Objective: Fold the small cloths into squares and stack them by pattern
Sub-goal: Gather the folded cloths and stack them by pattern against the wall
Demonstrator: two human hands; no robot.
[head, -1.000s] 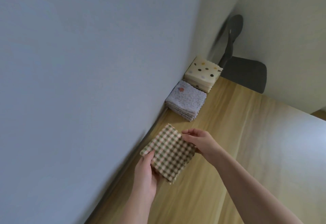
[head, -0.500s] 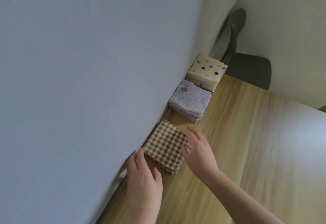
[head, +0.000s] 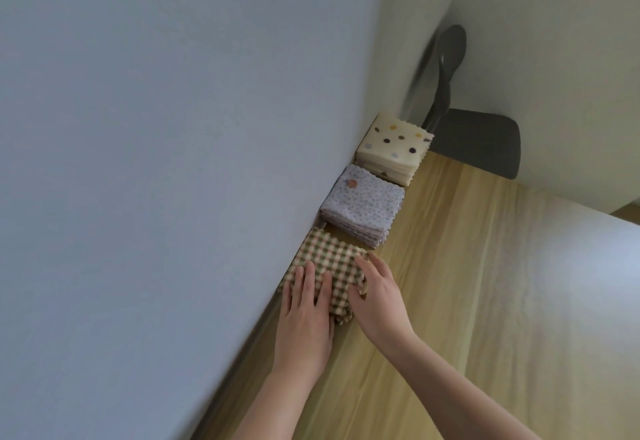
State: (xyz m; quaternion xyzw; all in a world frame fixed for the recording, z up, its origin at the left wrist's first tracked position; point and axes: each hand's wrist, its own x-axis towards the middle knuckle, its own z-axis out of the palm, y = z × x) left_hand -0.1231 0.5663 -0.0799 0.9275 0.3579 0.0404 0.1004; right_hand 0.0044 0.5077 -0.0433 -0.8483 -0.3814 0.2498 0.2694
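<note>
Looks like I'm on the placing step: the folded brown-and-cream checked cloth point(head: 329, 259) sits on the wooden table point(head: 450, 266) by the grey wall point(head: 173, 162), just beside the lilac floral cloth stack point(head: 363, 211), left hand point(head: 304, 322) flat on it with straight fingers, right hand point(head: 377, 301) touching its edge with loose fingers, neither gripping, so next I'd square it and let go.

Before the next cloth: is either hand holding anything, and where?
Nothing gripped. Left hand presses flat on the checked cloth; right hand touches its right edge.

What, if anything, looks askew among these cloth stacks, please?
Nothing serious. The dotted stack, the floral stack and the checked cloth sit in a tidy row along the wall. Only the checked cloth's near edge looks slightly rumpled between the left hand and right hand.
</note>
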